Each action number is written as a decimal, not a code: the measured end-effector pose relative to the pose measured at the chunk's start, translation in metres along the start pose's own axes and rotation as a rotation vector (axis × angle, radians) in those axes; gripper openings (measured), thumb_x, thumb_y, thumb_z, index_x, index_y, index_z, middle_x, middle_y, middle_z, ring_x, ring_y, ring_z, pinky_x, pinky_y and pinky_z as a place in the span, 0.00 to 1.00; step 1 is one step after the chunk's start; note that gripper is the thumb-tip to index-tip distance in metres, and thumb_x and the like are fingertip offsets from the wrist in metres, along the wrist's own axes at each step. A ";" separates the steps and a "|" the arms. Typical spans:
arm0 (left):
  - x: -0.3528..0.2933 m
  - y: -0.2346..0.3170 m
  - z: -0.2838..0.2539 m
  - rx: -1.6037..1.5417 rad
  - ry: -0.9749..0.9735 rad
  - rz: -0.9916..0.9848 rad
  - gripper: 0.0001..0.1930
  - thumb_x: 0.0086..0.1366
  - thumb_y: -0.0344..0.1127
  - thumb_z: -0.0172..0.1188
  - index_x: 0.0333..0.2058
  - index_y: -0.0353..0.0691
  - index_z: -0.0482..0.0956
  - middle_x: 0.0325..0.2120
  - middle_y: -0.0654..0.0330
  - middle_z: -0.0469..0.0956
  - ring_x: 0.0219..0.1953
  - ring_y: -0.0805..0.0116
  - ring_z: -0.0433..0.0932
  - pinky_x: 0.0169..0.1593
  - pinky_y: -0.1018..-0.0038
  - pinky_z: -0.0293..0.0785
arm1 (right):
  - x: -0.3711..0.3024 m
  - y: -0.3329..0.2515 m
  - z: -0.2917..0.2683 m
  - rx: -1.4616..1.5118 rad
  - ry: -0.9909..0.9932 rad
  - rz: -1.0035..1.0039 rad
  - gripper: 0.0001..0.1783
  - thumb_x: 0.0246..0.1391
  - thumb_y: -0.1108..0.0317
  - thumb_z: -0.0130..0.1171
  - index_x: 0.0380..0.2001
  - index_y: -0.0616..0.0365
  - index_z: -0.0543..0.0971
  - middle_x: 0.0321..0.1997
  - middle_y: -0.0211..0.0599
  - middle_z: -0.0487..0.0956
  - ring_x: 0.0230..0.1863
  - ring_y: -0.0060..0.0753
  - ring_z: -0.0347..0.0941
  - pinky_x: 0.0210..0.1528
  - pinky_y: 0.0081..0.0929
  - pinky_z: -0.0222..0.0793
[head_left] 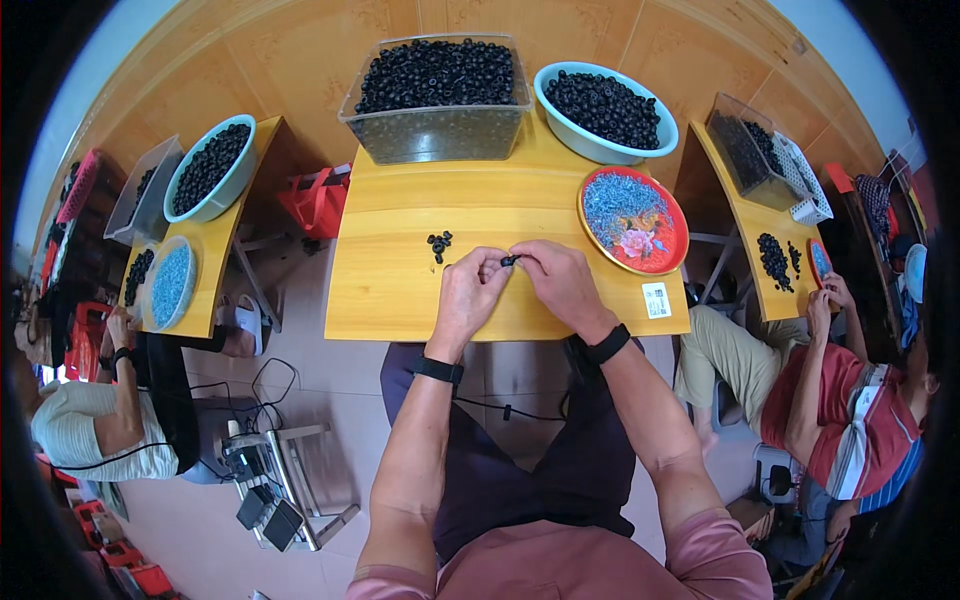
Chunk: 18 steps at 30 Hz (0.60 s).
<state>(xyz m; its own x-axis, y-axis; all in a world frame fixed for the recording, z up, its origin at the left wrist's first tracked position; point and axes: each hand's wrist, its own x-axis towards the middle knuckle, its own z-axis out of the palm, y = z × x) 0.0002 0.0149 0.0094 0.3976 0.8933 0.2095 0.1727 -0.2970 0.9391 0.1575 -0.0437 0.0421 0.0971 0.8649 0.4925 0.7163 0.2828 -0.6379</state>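
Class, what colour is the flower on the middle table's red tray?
The flower is pink, seen best in the head view.

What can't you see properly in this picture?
Head view: the small black piece's exact shape; it's tiny, and the left hand and right hand partly cover it.
Head view: part of the picture on the red tray; blue bits cover it.
Head view: part of the right-hand co-worker's head; the dark rim cuts it off.
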 end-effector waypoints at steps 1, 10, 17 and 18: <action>0.000 0.000 0.000 -0.006 0.003 0.002 0.10 0.63 0.28 0.67 0.41 0.30 0.82 0.26 0.55 0.83 0.28 0.71 0.81 0.36 0.74 0.79 | 0.000 0.000 0.000 0.002 0.000 0.000 0.08 0.58 0.73 0.59 0.39 0.62 0.83 0.37 0.49 0.83 0.40 0.54 0.80 0.43 0.43 0.75; 0.000 -0.001 -0.001 -0.002 -0.020 0.017 0.10 0.65 0.29 0.65 0.42 0.30 0.81 0.26 0.54 0.83 0.28 0.69 0.82 0.37 0.73 0.79 | 0.001 0.006 0.001 -0.137 -0.026 -0.111 0.07 0.56 0.72 0.60 0.38 0.56 0.84 0.35 0.43 0.84 0.35 0.50 0.79 0.38 0.42 0.75; 0.000 -0.008 0.000 -0.111 -0.076 -0.017 0.09 0.69 0.30 0.61 0.43 0.31 0.76 0.27 0.53 0.83 0.30 0.68 0.82 0.37 0.71 0.76 | 0.003 0.003 0.002 -0.089 -0.034 -0.101 0.08 0.56 0.73 0.60 0.38 0.58 0.85 0.36 0.43 0.85 0.35 0.49 0.81 0.39 0.38 0.75; 0.000 -0.008 -0.001 -0.110 -0.074 -0.017 0.09 0.69 0.30 0.61 0.43 0.31 0.76 0.27 0.53 0.83 0.30 0.68 0.82 0.37 0.71 0.76 | 0.004 0.001 0.002 -0.068 -0.059 -0.060 0.08 0.57 0.74 0.60 0.39 0.60 0.85 0.38 0.46 0.85 0.37 0.49 0.82 0.41 0.37 0.77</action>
<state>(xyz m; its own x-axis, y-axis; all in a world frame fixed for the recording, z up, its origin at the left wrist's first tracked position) -0.0019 0.0175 0.0018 0.4617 0.8694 0.1759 0.0817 -0.2391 0.9675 0.1575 -0.0392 0.0419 0.0132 0.8708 0.4915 0.7652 0.3076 -0.5655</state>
